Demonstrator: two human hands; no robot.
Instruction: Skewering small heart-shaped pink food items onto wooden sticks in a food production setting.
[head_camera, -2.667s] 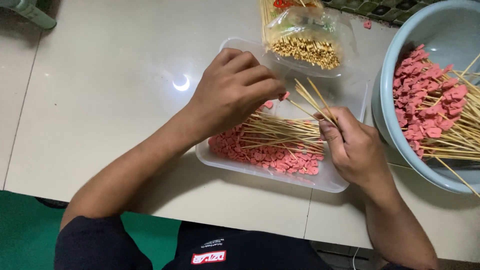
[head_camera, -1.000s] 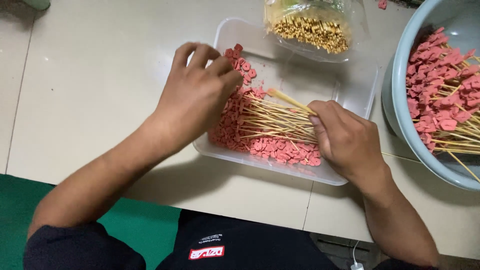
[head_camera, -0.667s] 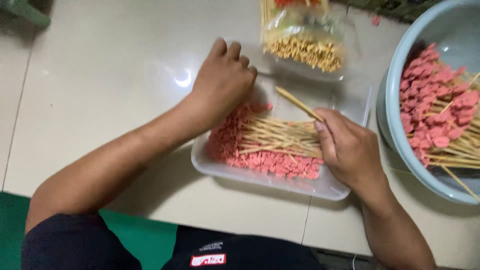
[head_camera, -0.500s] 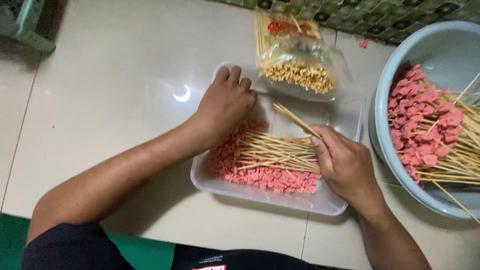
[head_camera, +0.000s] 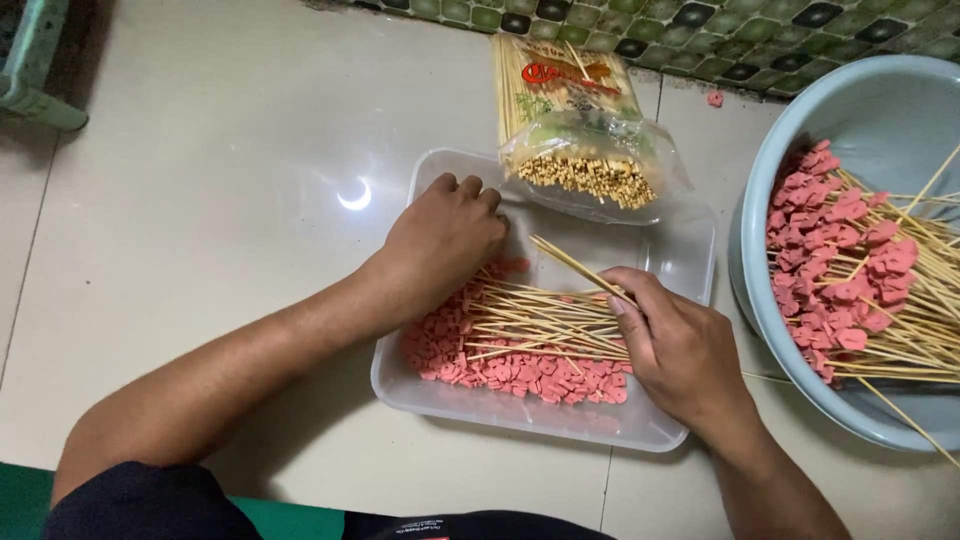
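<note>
Skewers w/ pink pieces are lying in clear tray mid-floor. Right hand is pinching one bare skewer; left hand is resting curled, fingers pressing tray's far-left corner.

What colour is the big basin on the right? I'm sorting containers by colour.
Pale blue basin, clearest in the head view.

Left hand lies palm-down, fingers curled; right hand pinches with its fingertips.
</note>
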